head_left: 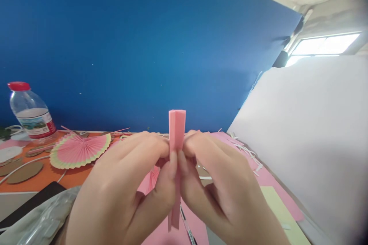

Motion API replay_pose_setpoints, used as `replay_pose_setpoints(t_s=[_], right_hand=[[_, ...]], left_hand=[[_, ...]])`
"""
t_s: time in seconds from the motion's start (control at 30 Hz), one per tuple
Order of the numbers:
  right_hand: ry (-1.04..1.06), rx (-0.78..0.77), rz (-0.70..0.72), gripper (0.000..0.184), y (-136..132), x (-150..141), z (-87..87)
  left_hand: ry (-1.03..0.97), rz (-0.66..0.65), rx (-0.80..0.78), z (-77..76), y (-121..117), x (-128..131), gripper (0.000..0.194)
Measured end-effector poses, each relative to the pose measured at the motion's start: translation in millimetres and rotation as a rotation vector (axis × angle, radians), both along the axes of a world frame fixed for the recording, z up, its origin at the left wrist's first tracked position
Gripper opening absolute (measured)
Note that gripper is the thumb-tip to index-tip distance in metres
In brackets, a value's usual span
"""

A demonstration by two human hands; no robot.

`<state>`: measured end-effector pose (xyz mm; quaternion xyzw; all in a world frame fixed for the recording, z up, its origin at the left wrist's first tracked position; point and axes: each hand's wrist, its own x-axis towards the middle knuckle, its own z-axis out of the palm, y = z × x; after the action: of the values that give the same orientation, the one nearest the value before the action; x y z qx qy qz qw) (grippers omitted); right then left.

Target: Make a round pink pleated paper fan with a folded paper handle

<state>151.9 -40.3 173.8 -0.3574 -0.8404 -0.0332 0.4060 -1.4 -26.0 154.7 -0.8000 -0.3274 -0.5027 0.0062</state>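
A narrow folded strip of pink paper (177, 128) stands upright in front of me, with fold lines running along its length. My left hand (129, 183) pinches it from the left, and my right hand (221, 183) pinches it from the right. Both thumbs press side by side on its near face at mid-height. The other fingertips are mostly hidden behind the strip. Below the thumbs, the strip's lower end hangs over pink paper on the table. A pen (187, 224) lies beneath, partly covered by my right hand.
At left, a pleated pink and yellow paper fan (80, 149) lies near a red-capped plastic bottle (33, 113) and brown cardboard discs (25, 172). Pale yellow paper (283, 214) and white paper scraps (250, 153) lie at right. A blue panel (138, 46) rises behind the table.
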Motion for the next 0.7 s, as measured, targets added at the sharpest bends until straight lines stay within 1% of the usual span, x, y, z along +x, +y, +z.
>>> replay_pose_setpoints(t_s=[0.07, 0.1, 0.17, 0.2, 0.27, 0.37, 0.53, 0.57, 0.67, 0.7], right_hand=[[-0.045, 0.066, -0.051, 0.029, 0.7, -0.5, 0.3], [-0.062, 0.086, -0.081, 0.029, 0.5, -0.7, 0.3], [-0.068, 0.094, -0.109, 0.03, -0.4, -1.2, -0.3], [-0.061, 0.081, -0.097, 0.03, -0.9, -1.3, -0.9], [-0.046, 0.048, -0.039, 0.03, -1.7, -1.4, -2.2], [-0.014, 0.046, 0.018, 0.03, -2.3, -1.1, -3.1], [-0.018, 0.043, -0.038, 0.031, -3.5, 0.5, -1.5], [-0.031, 0.055, -0.045, 0.031, -3.2, 0.8, -1.5], [-0.051, 0.082, -0.065, 0.03, -0.5, 1.2, -1.9], [-0.04, 0.09, -0.076, 0.031, 0.3, 1.2, -2.0]], left_hand=[[0.068, -0.001, 0.056, -0.6, 2.7, -0.6, 0.021], [0.094, -0.007, 0.056, -0.5, 3.4, -1.0, 0.021], [0.072, -0.017, 0.02, 0.2, 3.3, -1.4, 0.019], [0.041, -0.015, -0.024, 0.5, 2.6, -1.2, 0.019], [-0.052, -0.002, -0.052, 1.0, 0.7, -0.1, 0.021], [-0.086, -0.006, -0.023, 1.8, -1.7, 2.4, 0.025], [-0.028, -0.017, -0.023, 1.5, -1.1, 2.2, 0.03], [0.001, -0.011, -0.011, 0.9, -0.1, 1.2, 0.03], [0.103, -0.033, 0.122, -0.7, 3.4, -2.4, 0.025], [0.123, -0.041, 0.132, -0.7, 4.1, -3.3, 0.024]])
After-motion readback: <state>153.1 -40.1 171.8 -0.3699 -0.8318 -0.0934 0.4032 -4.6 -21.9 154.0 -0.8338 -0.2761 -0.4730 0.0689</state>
